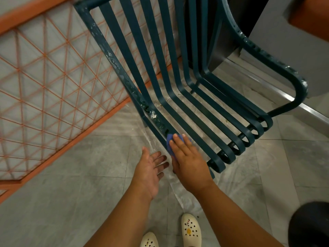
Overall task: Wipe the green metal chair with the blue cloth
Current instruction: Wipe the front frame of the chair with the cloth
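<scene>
The right hand [187, 157] presses the blue cloth [170, 140] flat-fingered onto the near end of the green metal chair [160, 97]'s left side rail, whose length runs up and away, while the left hand [149, 168] hovers open alongside.

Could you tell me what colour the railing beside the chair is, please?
Orange railing, with a diamond-lattice mesh; head view.

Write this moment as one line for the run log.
stage: wiping | right hand: flat, presses blue cloth on left front rail of green chair | left hand: open, holds nothing, beside rail
</scene>
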Demonstrator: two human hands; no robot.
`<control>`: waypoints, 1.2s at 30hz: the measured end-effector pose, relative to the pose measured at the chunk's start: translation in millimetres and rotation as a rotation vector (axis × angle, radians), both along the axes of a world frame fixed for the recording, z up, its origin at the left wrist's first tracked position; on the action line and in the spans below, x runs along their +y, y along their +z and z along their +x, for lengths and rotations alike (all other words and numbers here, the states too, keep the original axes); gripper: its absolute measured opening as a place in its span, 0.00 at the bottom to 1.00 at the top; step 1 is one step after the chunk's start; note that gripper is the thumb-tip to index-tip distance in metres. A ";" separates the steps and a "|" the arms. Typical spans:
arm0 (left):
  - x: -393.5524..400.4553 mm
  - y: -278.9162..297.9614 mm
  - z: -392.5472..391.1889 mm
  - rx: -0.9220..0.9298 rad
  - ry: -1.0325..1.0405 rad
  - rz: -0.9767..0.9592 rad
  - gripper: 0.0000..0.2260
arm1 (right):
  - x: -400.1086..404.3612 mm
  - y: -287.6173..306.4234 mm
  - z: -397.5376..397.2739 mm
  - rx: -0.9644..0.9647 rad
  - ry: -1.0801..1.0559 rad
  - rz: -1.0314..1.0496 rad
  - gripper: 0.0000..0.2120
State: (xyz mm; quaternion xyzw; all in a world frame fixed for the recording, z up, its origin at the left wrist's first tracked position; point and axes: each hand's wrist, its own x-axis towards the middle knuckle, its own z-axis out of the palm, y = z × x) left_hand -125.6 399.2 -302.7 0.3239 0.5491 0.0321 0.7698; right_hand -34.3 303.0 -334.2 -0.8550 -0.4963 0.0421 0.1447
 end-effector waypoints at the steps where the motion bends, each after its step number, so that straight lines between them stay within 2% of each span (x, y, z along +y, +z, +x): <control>1: 0.3 0.7 -1.2 0.009 0.001 0.000 0.33 | 5.6 1.2 -1.3 0.034 -0.049 -0.042 0.23; 3: -0.1 0.2 -4.0 0.020 0.000 0.000 0.33 | 12.3 -1.2 -5.8 0.022 -0.050 -0.099 0.25; 6: -2.0 -1.5 -5.6 0.008 -0.002 -0.008 0.34 | 4.5 -4.1 -6.8 -0.033 0.101 -0.072 0.30; 8: -2.9 -1.9 -5.8 -0.003 -0.002 -0.018 0.34 | -5.6 -2.7 -2.4 -0.044 0.179 -0.034 0.27; 11: -2.7 -0.8 -7.0 -0.003 -0.003 -0.019 0.34 | -5.8 2.1 2.4 0.083 0.017 0.050 0.24; 13: -2.5 -1.0 -9.4 0.003 -0.007 -0.014 0.34 | 4.5 3.3 0.1 0.198 -0.108 0.022 0.25; 15: -2.5 -2.1 -12.2 0.010 -0.011 -0.012 0.34 | 11.4 1.0 -5.2 0.101 -0.097 -0.025 0.27; 17: -3.2 -2.6 -13.7 0.008 -0.014 -0.015 0.34 | 8.2 -0.7 -8.0 -0.017 0.042 -0.048 0.30; 19: -3.9 -1.1 -13.5 -0.001 -0.018 -0.018 0.34 | -4.1 -3.3 -5.3 -0.072 0.155 -0.014 0.28; 20: -3.9 -0.3 -13.1 -0.004 -0.020 -0.017 0.34 | -9.1 -3.0 -2.9 -0.055 0.147 0.024 0.26; 22: -3.2 1.4 -13.0 -0.009 -0.024 -0.010 0.33 | -10.2 3.1 1.3 0.142 -0.005 0.022 0.26; 24: -2.6 2.3 -13.5 -0.006 -0.027 0.002 0.33 | 1.2 7.2 2.5 0.325 -0.193 -0.070 0.28; 25: -2.6 2.5 -14.2 -0.004 -0.028 0.007 0.33 | 9.2 8.3 0.3 0.293 -0.238 -0.136 0.30; 28: -4.2 3.1 -15.2 0.003 -0.033 0.007 0.32 | 29.0 12.4 -10.0 0.015 -0.206 -0.279 0.32; 29: -5.0 3.6 -15.1 0.005 -0.036 0.005 0.32 | 31.6 14.1 -8.9 0.010 -0.200 -0.287 0.32; 31: -6.5 4.8 -14.5 0.010 -0.037 0.002 0.32 | 32.2 17.5 3.6 0.161 -0.207 -0.256 0.29; 32: -6.9 5.2 -14.7 0.012 -0.035 0.000 0.32 | 32.5 18.4 13.4 0.301 -0.231 -0.226 0.26; 34: -8.0 6.2 -15.6 0.012 -0.029 -0.002 0.33 | 29.9 23.1 35.9 0.704 -0.315 -0.200 0.16; 36: -9.2 6.6 -16.2 0.006 -0.026 -0.009 0.33 | 24.6 27.5 50.2 1.096 -0.435 -0.145 0.14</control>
